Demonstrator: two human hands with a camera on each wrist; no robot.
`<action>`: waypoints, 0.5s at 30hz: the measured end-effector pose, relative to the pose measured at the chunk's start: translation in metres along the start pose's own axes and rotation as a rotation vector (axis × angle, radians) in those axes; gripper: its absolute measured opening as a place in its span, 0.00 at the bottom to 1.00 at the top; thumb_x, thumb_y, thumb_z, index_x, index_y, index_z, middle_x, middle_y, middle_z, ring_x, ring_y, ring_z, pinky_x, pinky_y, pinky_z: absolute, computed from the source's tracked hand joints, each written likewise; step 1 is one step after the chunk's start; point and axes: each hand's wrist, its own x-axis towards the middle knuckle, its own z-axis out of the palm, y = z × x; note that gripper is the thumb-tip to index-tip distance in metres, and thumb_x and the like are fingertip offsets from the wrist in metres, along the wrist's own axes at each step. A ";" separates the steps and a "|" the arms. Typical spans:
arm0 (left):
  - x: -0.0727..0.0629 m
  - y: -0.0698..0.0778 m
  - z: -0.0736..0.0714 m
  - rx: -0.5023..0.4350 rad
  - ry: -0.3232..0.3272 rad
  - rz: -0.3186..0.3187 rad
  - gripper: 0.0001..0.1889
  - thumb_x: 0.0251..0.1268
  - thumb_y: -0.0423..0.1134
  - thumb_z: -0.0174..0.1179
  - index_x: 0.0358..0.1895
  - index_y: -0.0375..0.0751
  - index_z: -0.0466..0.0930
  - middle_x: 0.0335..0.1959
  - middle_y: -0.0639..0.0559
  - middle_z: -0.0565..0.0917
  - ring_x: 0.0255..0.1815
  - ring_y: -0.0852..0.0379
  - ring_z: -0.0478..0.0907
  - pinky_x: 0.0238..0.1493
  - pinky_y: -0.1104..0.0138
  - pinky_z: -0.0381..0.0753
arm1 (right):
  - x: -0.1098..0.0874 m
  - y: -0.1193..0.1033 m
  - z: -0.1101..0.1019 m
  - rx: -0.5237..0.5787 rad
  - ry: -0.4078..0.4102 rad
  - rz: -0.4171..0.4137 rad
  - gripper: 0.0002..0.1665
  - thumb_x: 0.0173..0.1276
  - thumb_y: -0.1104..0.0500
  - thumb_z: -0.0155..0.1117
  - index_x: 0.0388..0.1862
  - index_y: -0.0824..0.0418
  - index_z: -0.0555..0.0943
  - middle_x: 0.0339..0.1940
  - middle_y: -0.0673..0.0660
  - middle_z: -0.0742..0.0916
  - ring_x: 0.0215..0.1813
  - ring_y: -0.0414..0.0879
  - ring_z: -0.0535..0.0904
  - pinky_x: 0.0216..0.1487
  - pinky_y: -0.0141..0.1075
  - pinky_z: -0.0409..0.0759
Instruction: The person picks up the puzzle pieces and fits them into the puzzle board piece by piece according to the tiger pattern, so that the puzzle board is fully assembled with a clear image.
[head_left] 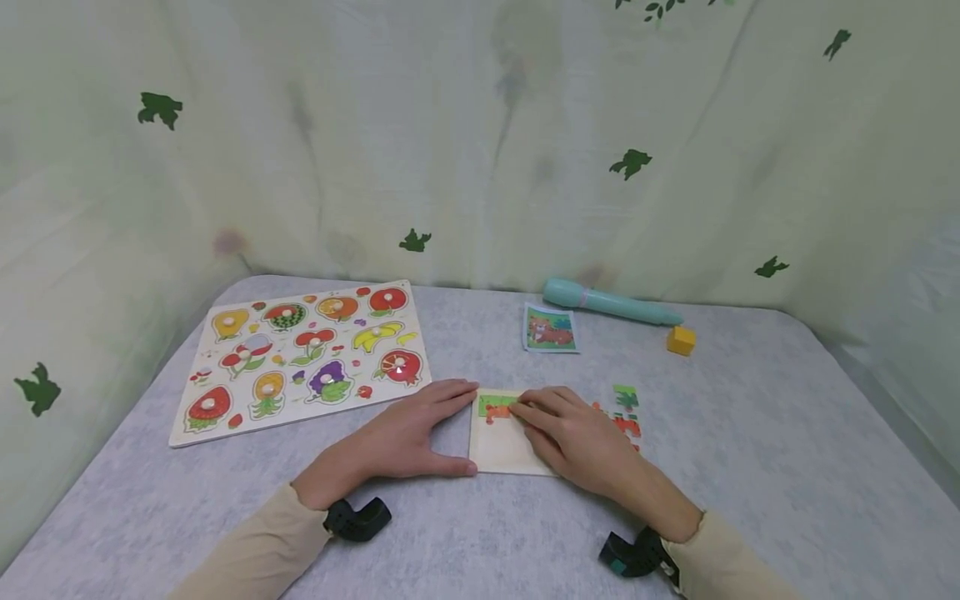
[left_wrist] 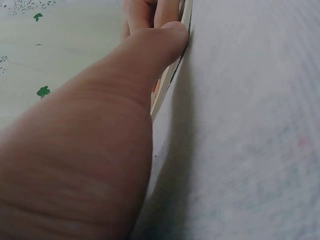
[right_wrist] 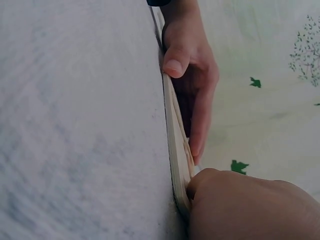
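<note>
A pale square puzzle board [head_left: 498,450] lies flat on the table between the hands. Green and orange jigsaw pieces [head_left: 495,407] sit in its upper left corner. My left hand [head_left: 408,429] rests beside the board, with its thumb [left_wrist: 172,42] and outstretched fingers touching the left edge. My right hand [head_left: 581,433] reaches over the board's right part. Its bent fingers hold a puzzle piece at the right end of the placed picture, and they hide most of that piece. More loose puzzle pieces [head_left: 627,427] lie just right of that hand.
A large fruit peg puzzle [head_left: 292,358] lies at the left. Behind the board is a small picture card [head_left: 551,329] of an orange animal. A teal pen-shaped object [head_left: 615,304] and a yellow block [head_left: 681,340] lie at the back right, before a fabric backdrop [head_left: 480,150].
</note>
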 end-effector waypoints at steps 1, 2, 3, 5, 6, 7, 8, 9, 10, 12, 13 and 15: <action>0.000 0.000 -0.001 0.001 0.001 0.000 0.53 0.57 0.73 0.66 0.81 0.47 0.62 0.81 0.56 0.62 0.82 0.52 0.57 0.77 0.48 0.66 | 0.000 0.000 0.000 0.001 -0.005 -0.001 0.24 0.80 0.51 0.59 0.71 0.51 0.79 0.68 0.51 0.82 0.68 0.47 0.76 0.63 0.46 0.81; 0.000 0.000 -0.001 0.000 0.001 -0.001 0.53 0.57 0.73 0.66 0.81 0.47 0.62 0.81 0.56 0.62 0.82 0.52 0.57 0.77 0.48 0.66 | 0.001 0.001 0.000 0.001 -0.010 -0.004 0.24 0.80 0.51 0.58 0.72 0.51 0.78 0.68 0.51 0.81 0.68 0.47 0.76 0.63 0.46 0.81; 0.000 0.000 -0.001 0.000 0.001 -0.003 0.53 0.57 0.74 0.66 0.81 0.47 0.62 0.81 0.56 0.62 0.82 0.52 0.57 0.77 0.48 0.66 | 0.001 0.001 0.000 0.001 -0.014 -0.006 0.24 0.80 0.51 0.58 0.72 0.51 0.78 0.68 0.51 0.81 0.68 0.47 0.76 0.63 0.46 0.81; 0.001 0.000 -0.002 -0.005 0.000 -0.006 0.53 0.57 0.74 0.66 0.81 0.47 0.62 0.81 0.56 0.62 0.82 0.52 0.57 0.76 0.48 0.66 | 0.001 0.001 -0.001 0.002 -0.021 -0.009 0.25 0.81 0.51 0.57 0.73 0.51 0.77 0.69 0.51 0.80 0.69 0.48 0.76 0.63 0.47 0.81; 0.001 0.000 -0.001 -0.008 -0.004 -0.008 0.54 0.57 0.74 0.66 0.81 0.47 0.62 0.82 0.56 0.61 0.82 0.52 0.57 0.77 0.47 0.65 | 0.000 0.001 -0.001 -0.002 -0.024 -0.010 0.25 0.81 0.50 0.57 0.73 0.51 0.77 0.69 0.51 0.80 0.69 0.48 0.75 0.63 0.47 0.81; 0.001 0.000 -0.001 -0.012 -0.007 -0.010 0.54 0.57 0.74 0.66 0.81 0.47 0.61 0.82 0.56 0.61 0.82 0.51 0.57 0.77 0.47 0.65 | -0.001 0.000 -0.001 -0.006 -0.026 -0.010 0.25 0.81 0.50 0.57 0.74 0.51 0.76 0.69 0.51 0.80 0.69 0.48 0.75 0.63 0.47 0.81; 0.001 0.000 -0.001 -0.013 -0.010 -0.012 0.54 0.57 0.74 0.66 0.81 0.47 0.61 0.82 0.56 0.61 0.82 0.51 0.57 0.77 0.47 0.65 | -0.002 0.000 -0.002 -0.011 -0.030 -0.010 0.25 0.81 0.50 0.56 0.74 0.51 0.76 0.69 0.51 0.80 0.69 0.48 0.75 0.62 0.47 0.81; 0.001 0.000 -0.001 -0.015 -0.014 -0.014 0.54 0.57 0.74 0.66 0.81 0.47 0.61 0.82 0.56 0.61 0.83 0.51 0.56 0.77 0.47 0.65 | -0.003 0.000 -0.002 -0.017 -0.033 -0.010 0.25 0.81 0.50 0.56 0.74 0.50 0.76 0.70 0.51 0.80 0.70 0.49 0.75 0.62 0.48 0.82; 0.001 0.000 -0.001 -0.016 -0.017 -0.016 0.54 0.57 0.73 0.66 0.81 0.47 0.61 0.82 0.56 0.61 0.83 0.51 0.56 0.77 0.47 0.64 | -0.004 -0.001 -0.002 -0.024 -0.035 -0.007 0.26 0.82 0.50 0.56 0.75 0.50 0.75 0.70 0.51 0.79 0.70 0.48 0.75 0.63 0.48 0.81; 0.001 0.001 0.000 -0.012 -0.022 -0.016 0.54 0.57 0.74 0.66 0.81 0.48 0.61 0.82 0.56 0.61 0.83 0.51 0.55 0.78 0.46 0.63 | -0.007 -0.002 -0.002 -0.047 -0.038 -0.007 0.26 0.82 0.49 0.56 0.75 0.49 0.74 0.71 0.50 0.79 0.71 0.48 0.74 0.63 0.48 0.81; 0.001 0.000 0.000 -0.008 -0.022 -0.017 0.54 0.57 0.74 0.65 0.81 0.48 0.61 0.82 0.56 0.61 0.83 0.51 0.55 0.78 0.46 0.63 | -0.007 -0.002 -0.001 -0.054 -0.041 -0.006 0.26 0.82 0.50 0.56 0.76 0.49 0.74 0.71 0.50 0.78 0.72 0.48 0.73 0.64 0.47 0.81; 0.000 0.000 -0.001 -0.003 -0.023 -0.017 0.54 0.57 0.74 0.65 0.81 0.48 0.61 0.82 0.56 0.61 0.84 0.51 0.54 0.78 0.46 0.62 | -0.008 -0.003 -0.001 -0.067 -0.044 -0.003 0.27 0.82 0.50 0.56 0.76 0.49 0.73 0.72 0.50 0.78 0.73 0.47 0.73 0.65 0.47 0.80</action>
